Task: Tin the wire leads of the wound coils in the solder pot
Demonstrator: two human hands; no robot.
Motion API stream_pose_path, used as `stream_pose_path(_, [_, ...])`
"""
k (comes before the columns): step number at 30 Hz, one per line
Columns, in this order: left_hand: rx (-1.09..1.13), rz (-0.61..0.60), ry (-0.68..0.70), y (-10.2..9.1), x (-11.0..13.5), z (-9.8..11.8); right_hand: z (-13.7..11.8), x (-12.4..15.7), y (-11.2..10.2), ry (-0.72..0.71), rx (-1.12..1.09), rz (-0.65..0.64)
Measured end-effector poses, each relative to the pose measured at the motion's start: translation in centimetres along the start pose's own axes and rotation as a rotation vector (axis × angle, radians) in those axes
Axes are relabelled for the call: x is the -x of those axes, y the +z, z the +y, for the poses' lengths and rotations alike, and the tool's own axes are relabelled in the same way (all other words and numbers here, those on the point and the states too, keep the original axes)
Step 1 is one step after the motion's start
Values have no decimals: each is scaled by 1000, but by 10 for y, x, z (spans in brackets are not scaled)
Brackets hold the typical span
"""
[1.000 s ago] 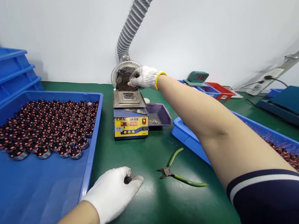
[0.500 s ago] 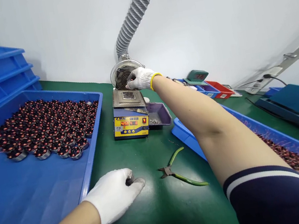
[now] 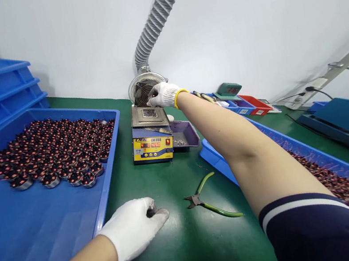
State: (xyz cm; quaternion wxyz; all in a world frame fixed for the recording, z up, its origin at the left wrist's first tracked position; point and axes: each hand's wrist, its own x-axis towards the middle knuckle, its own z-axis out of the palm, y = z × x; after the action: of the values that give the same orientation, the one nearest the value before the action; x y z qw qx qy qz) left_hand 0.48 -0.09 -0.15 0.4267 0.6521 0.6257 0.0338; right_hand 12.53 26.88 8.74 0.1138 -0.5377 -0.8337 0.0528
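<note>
Green table (image 3: 196, 252); solder pot (image 3: 149, 131) just below right fingers (image 3: 153, 102).

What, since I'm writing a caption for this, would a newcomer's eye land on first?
Probably the yellow-fronted machine mid-table with lit red digits, the gloved right hand close to its top and a grey ribbed hose rising behind. Next, the blue tray at left, crowded toward its far end with black-and-red parts. Nearer, green-handled pliers lie open beside the gloved left hand.
</note>
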Motion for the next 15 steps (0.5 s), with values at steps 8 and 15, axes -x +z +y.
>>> stream_pose_path(8, [45,20,28,3,-1,-6,11,16,-14,-53,-435,63])
stream_pose_path(15, [15,13,14,3,1,-4,11,61,-30,-2,-762,40])
